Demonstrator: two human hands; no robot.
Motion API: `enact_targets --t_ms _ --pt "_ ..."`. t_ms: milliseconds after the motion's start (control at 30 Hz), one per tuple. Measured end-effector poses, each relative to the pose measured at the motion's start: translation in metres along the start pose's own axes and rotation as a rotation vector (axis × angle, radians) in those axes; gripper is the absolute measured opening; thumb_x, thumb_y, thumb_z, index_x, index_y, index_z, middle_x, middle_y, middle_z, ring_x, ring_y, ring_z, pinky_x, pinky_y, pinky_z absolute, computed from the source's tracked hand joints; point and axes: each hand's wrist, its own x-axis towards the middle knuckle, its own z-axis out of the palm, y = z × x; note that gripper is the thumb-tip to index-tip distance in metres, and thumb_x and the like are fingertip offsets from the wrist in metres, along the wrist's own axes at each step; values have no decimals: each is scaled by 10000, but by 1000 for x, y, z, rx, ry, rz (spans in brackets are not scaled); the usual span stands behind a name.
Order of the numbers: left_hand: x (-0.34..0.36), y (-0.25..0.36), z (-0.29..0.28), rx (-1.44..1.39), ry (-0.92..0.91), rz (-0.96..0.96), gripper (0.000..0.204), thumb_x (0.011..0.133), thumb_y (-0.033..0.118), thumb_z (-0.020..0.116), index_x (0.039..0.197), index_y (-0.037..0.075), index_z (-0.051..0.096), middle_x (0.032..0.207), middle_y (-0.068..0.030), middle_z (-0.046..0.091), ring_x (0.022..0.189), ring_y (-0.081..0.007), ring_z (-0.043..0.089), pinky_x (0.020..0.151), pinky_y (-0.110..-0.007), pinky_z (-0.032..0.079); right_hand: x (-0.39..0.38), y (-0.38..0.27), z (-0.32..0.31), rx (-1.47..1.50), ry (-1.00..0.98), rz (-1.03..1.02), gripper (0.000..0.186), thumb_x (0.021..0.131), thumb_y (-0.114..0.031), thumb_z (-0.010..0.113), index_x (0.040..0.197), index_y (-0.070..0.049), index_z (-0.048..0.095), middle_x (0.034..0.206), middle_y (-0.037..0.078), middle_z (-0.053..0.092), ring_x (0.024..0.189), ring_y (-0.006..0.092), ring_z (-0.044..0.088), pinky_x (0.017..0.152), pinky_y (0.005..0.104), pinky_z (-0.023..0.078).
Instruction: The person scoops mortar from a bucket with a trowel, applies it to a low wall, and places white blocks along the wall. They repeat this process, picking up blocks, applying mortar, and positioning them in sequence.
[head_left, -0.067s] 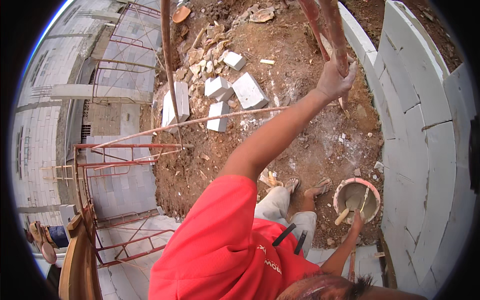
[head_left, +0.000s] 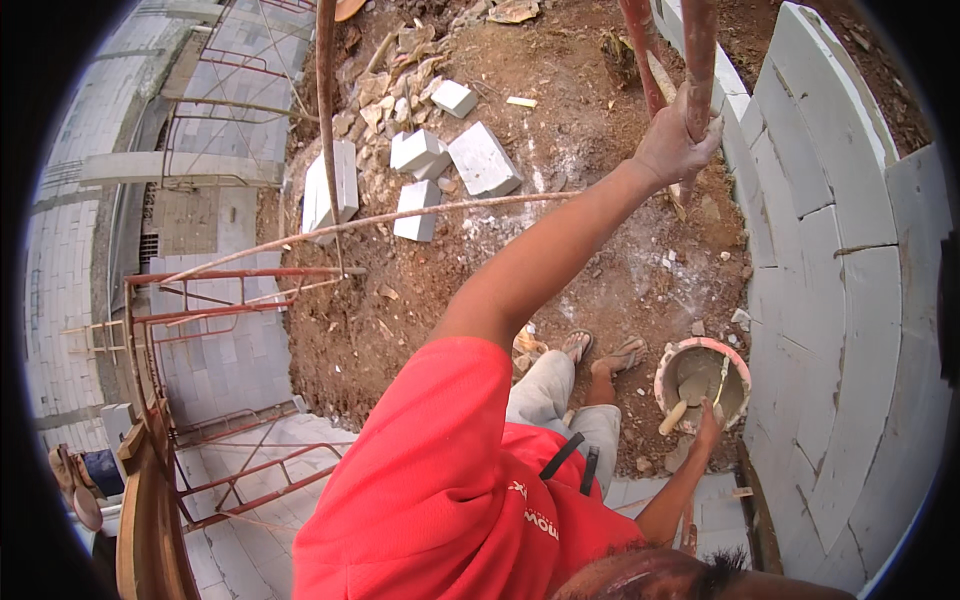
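Note:
My raised left hand [head_left: 678, 148] is closed round a reddish scaffold pole [head_left: 701, 60], with whitish dust on the fingers. A second, thinner pole stands close behind it. Low on the right, my right hand [head_left: 709, 426] grips the thin light-coloured handle of a pinkish-rimmed bucket [head_left: 664, 372]; its fingers are partly hidden. Wet grey mortar [head_left: 715, 368] lies inside the bucket. A trowel [head_left: 673, 417] rests in it, blade on the mortar and wooden grip leaning over the near-left rim, beside my right hand.
A grey block wall [head_left: 860, 300] rises close on the right. White blocks [head_left: 486, 160] and rubble [head_left: 400, 85] lie ahead on brown soil. Red scaffold frames [head_left: 230, 300] and a slanting pole [head_left: 400, 223] stand left. Another person's leg [head_left: 100, 472] shows at the far left.
The view has shifted slightly, so the ground, blocks and bucket appear further left and higher. Both hands keep their holds.

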Motion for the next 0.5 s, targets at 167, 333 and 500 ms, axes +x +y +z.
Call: enact_targets --t_ms 167,333,500 --pt "4 8 -19 306 -110 136 391 894 249 730 1153 2 573 1172 -206 651 1211 -397 573 1083 -514 413 -57 -102 -41 -131 -269 -306 752 874 -329 792 1374 168 531 1295 193 655 1189 277 611 1053 386 459" --pt "-48 31 -50 286 9 207 386 914 188 702 1234 1 594 1185 -202 697 1207 -352 635 1073 -480 474 -132 -193 -34 -292 -263 -450 400 918 -264 751 1093 89 681 974 80 687 875 193 634 886 346 524" --pt "-136 72 -148 -206 -172 -512 171 984 82 653 1132 3 687 1002 -130 783 892 -189 777 776 -350 625 -193 -262 -11 -428 -486 -480 257 946 -265 727 816 -59 645 745 -39 551 651 87 505 677 295 488"
